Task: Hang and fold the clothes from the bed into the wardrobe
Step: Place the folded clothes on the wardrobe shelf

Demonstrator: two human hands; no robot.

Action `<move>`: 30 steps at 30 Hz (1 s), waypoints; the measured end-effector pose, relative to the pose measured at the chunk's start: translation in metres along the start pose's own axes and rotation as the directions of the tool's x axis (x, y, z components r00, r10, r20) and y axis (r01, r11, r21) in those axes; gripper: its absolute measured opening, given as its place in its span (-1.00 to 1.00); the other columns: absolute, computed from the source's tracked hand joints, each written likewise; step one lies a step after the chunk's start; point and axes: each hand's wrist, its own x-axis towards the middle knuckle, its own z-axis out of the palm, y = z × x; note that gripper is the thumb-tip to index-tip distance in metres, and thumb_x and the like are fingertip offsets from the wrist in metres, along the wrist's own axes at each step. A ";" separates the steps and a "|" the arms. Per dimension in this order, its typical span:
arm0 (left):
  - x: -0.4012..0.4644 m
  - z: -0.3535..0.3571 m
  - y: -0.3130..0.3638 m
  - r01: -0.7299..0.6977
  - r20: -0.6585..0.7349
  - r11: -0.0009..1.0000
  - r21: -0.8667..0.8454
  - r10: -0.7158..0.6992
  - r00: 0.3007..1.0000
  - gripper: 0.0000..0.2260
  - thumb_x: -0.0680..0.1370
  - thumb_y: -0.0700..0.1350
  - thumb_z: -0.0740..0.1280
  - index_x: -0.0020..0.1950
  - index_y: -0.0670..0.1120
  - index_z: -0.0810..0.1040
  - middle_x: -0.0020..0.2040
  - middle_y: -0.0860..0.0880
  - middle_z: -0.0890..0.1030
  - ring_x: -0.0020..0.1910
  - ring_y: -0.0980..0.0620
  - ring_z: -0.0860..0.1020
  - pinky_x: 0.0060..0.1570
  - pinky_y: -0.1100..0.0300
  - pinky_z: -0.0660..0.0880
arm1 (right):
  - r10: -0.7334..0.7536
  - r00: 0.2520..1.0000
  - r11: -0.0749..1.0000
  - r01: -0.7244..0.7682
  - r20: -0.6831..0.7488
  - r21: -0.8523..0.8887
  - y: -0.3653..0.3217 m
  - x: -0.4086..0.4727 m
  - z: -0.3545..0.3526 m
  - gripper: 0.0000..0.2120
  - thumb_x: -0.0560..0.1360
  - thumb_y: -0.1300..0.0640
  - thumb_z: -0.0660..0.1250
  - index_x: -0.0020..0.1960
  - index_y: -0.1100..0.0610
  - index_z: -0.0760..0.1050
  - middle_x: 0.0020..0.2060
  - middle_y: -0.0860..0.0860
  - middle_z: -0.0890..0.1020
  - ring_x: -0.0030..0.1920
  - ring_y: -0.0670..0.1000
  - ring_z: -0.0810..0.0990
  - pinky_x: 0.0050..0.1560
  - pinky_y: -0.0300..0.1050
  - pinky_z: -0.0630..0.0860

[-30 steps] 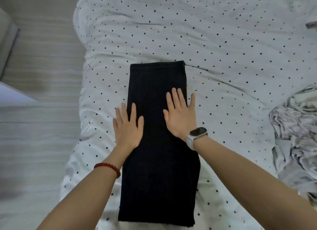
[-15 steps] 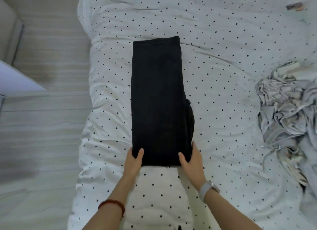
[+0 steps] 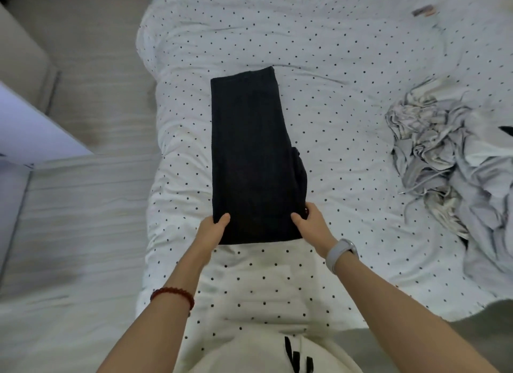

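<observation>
- Head view: a black, narrow folded pair of trousers (image 3: 251,156) lies flat on the white polka-dot bed cover (image 3: 347,67), long axis running straight away from the person.
- Left hand (image 3: 213,231) pinches the near left corner, thumb on top, fingers hidden beneath.
- Right hand (image 3: 312,224) grips the near right corner likewise.
- Both hands sit at the near short edge, equally close; the far end lies directly ahead, so the next fold judged likely is near end over toward far end.
- A crumpled grey-and-white garment heap (image 3: 444,156) lies well apart, to the right.
- No wardrobe or container is in view.
</observation>
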 end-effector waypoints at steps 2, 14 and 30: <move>-0.028 0.000 -0.027 0.038 0.029 0.999 -0.009 -0.038 0.999 -0.63 0.60 -0.03 0.24 0.34 -0.20 0.42 0.25 -0.12 0.54 0.18 -0.09 0.52 0.22 0.05 0.44 | 0.028 0.998 0.999 -0.029 0.050 0.015 0.022 -0.033 -0.005 -0.56 0.58 0.19 0.21 0.41 0.18 0.17 0.13 0.10 0.49 0.13 0.09 0.51 0.15 -0.05 0.48; -0.172 0.041 -0.164 0.188 -0.038 0.979 -0.078 -0.191 0.981 -0.31 0.49 -0.09 0.41 0.50 -0.08 0.08 0.29 -0.15 0.45 0.10 -0.11 0.53 0.12 -0.02 0.50 | 0.164 0.970 0.986 -0.155 0.179 -0.064 0.150 -0.166 -0.045 -0.62 0.52 0.16 0.32 0.28 0.22 0.31 0.16 0.16 0.55 0.03 0.08 0.58 0.13 -0.02 0.52; -0.136 -0.018 -0.007 -0.021 -0.037 0.745 -0.667 -0.005 0.999 -0.81 0.57 -0.06 0.18 -0.15 -0.16 0.43 -0.28 -0.15 0.49 -0.31 -0.04 0.50 -0.27 0.18 0.47 | 0.077 0.991 0.925 -0.111 0.107 0.362 -0.039 -0.106 -0.041 -0.63 0.58 -0.11 0.03 0.22 0.12 0.34 -0.28 0.12 0.55 -0.34 0.06 0.50 -0.31 -0.13 0.42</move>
